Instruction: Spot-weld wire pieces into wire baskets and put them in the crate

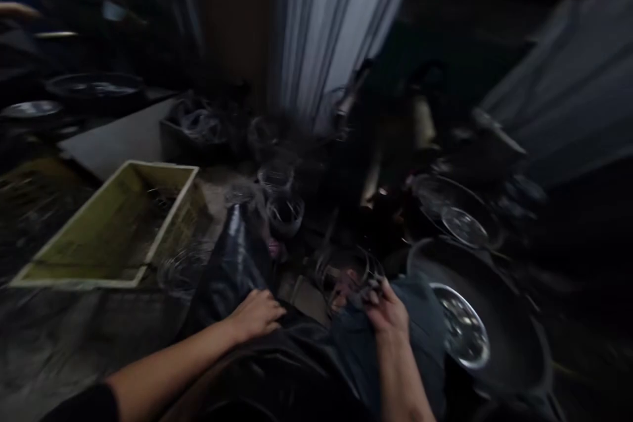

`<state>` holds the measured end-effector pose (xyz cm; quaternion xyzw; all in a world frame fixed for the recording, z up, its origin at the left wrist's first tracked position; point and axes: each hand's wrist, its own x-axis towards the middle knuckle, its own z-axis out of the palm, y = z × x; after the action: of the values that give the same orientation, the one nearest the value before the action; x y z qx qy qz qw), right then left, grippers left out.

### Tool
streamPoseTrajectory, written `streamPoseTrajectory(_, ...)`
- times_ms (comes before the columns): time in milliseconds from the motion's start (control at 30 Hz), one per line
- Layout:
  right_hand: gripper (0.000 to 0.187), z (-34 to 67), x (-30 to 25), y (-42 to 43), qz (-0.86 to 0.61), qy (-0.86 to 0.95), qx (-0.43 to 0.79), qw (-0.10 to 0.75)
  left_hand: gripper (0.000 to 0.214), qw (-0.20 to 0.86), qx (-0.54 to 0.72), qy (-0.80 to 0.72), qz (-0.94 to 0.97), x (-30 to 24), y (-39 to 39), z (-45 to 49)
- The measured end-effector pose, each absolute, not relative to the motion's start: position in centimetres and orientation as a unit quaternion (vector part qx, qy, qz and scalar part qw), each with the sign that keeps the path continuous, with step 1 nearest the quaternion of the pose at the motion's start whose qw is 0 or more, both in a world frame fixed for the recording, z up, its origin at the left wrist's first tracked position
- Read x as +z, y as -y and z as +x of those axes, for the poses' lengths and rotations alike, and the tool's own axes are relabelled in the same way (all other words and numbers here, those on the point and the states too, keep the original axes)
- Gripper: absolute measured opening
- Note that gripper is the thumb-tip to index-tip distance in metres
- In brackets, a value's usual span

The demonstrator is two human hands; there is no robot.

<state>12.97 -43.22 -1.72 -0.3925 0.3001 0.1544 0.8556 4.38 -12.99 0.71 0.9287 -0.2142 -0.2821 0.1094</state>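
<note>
My left hand (258, 314) rests on the black apron (297, 356) over my lap, its fingers curled together; whatever may be in them is hidden. My right hand (388, 310) is closed above my right knee, with small greyish pieces (370, 293) at its fingertips, too blurred to name. Just beyond that hand are loops of thin wire (341, 270). To its right, a shiny metal bowl (462, 326) sits inside a wide dark basin (514, 330).
A yellow-green crate (93, 231) stands on the floor at left. Ahead are wire-rimmed round containers (285, 213). Behind the basin lies another wide pan (430, 194) with a shiny dish (465, 227). A pale corrugated sheet (331, 33) rises at the back. Another person's arm (18, 10) shows far left.
</note>
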Motion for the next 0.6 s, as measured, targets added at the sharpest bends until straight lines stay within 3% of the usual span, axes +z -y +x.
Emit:
streamPoseTrajectory(67, 0.048, 13.6, -1.7, 42.9, -0.297, -0.329, 0.141, 0.885, 0.028, 0.118, -0.334, 0.189, 0.916, 0.7, 12.8, 4.0)
streamPoseTrajectory(200, 0.047, 14.3, -1.2, 41.9, -0.247, -0.282, 0.154, 0.914, 0.040, 0.190, -0.363, 0.142, 0.901, 0.8, 13.6, 3.9)
streamPoseTrajectory(333, 0.050, 13.7, -0.9, 41.8, -0.232, -0.256, 0.183, 0.920, 0.047, 0.307, -0.206, 0.099, 0.924, 2.6, 16.0, 5.8)
streamPoseTrajectory(467, 0.048, 13.3, -0.3, 41.4, -0.222, -0.246, 0.187, 0.925, 0.050, 0.257, -0.031, 0.089, 0.962, 5.1, 19.4, 8.7)
streamPoseTrajectory(600, 0.036, 13.1, 0.3, 41.2, -0.225, -0.232, 0.192, 0.927, 0.069, 0.217, -0.017, 0.145, 0.965, 4.9, 21.1, 10.9)
